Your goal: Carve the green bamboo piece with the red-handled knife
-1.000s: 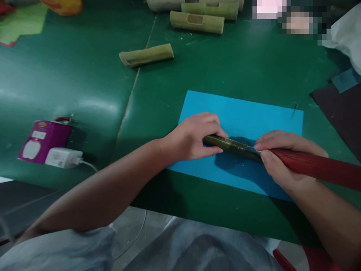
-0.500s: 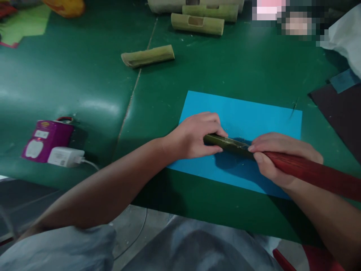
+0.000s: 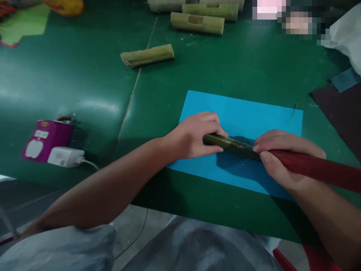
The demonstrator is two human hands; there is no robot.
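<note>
My left hand (image 3: 197,135) is closed around the left end of a dark green bamboo piece (image 3: 229,143), thumb on the near side and fingers on the far side. Thin pale shavings cling to its upper surface. In my right hand (image 3: 290,158) is a carving knife with a long, thick red wooden handle (image 3: 313,165) that runs out past the wrist to the right edge. Its thin tip meets the bamboo's top near the right end, and my fingertips partly hide it. Below both hands lies a blue sheet (image 3: 203,103) with small shavings on it.
On the green table (image 3: 98,82) lie a cut bamboo tube (image 3: 149,55) and a notched tube (image 3: 197,23), with more tubes behind. A purple pack (image 3: 53,135) with a white charger (image 3: 66,157) stands at left. Dark sheets (image 3: 338,109) and another person's white sleeve (image 3: 345,35) are at right.
My right hand has slid slightly right along the bamboo, and the rear of the red handle sits higher in view. The left hand and bamboo have stayed in place.
</note>
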